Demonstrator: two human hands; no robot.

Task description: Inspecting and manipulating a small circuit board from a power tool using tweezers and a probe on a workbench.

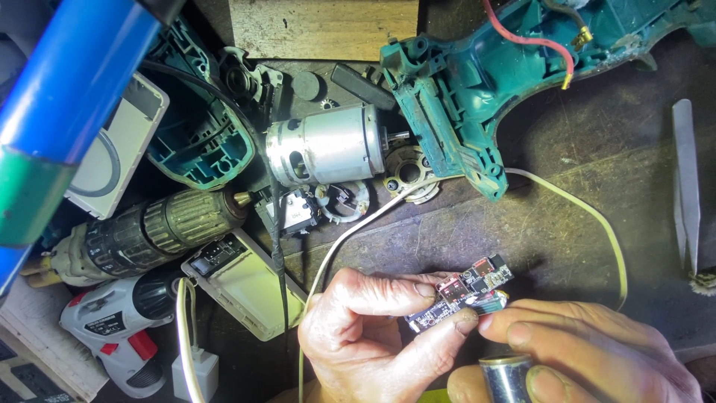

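My left hand [369,332] pinches a small dark circuit board [462,291] with red and white parts between thumb and forefinger, low in the middle of the view. My right hand [589,347] touches the board's right end with its fingertips and also grips a silver cylindrical cell [506,377] near the bottom edge. Both hands hover over the dark, worn workbench [582,224].
A silver electric motor [324,153] lies above the hands beside an open teal drill housing [462,89]. A drill chuck and gearbox [149,231], a pale power bank case [242,283], a white cable [597,216] and pale tweezers [686,186] lie around. A blue tube [60,112] crosses the top left.
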